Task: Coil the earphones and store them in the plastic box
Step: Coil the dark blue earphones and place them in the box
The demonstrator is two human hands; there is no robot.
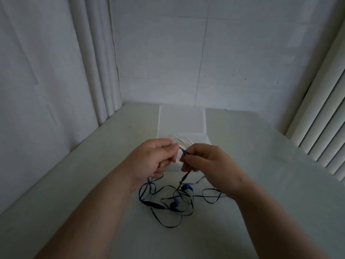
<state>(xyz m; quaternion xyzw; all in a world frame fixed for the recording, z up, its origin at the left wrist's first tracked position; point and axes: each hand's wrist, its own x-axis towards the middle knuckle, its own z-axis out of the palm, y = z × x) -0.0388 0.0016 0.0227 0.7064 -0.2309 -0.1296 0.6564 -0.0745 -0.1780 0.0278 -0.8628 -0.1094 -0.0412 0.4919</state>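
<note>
Dark blue earphones [174,203] lie in a loose tangle on the white table, both earbuds and the inline remote among the loops. My left hand [155,159] pinches one strand of the blue cable, which hangs down from it. My right hand [207,161] pinches the cable's plug end just beside the left fingertips. Behind both hands stands the translucent plastic box [182,126] with its lid raised; a coil of white cable [183,142] lies inside it.
The white table [84,184] runs to a white wall at the back. White curtains hang at the left, and slatted blinds [324,128] stand at the right edge.
</note>
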